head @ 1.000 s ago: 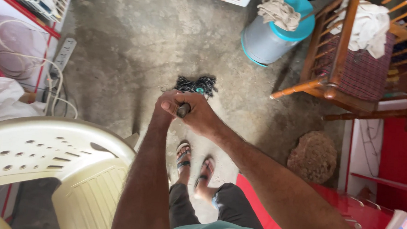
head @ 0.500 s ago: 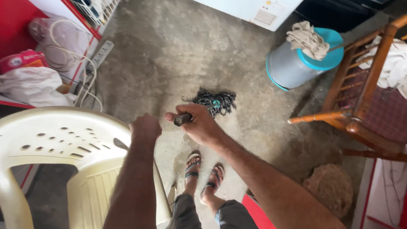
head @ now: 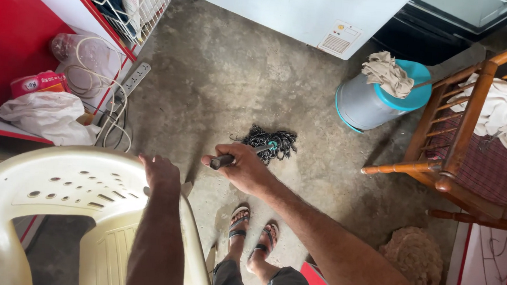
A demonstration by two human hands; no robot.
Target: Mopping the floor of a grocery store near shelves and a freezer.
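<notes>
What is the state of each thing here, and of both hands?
Right hand: closed around the mop handle.
Left hand: resting on the plastic chair, fingers spread.
Mop head: down on the concrete floor.
Bucket: tilted, cloth draped over rim.
Wooden chair: upright, cloth on seat.

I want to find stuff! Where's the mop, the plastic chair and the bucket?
mop [head: 269, 143]: head view, on its dark stringy head.
plastic chair [head: 61, 178]: head view, on its cream backrest.
bucket [head: 362, 105]: head view, on its grey side.

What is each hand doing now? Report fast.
Left hand: open, resting on the plastic chair.
Right hand: closed on the mop handle.
</notes>
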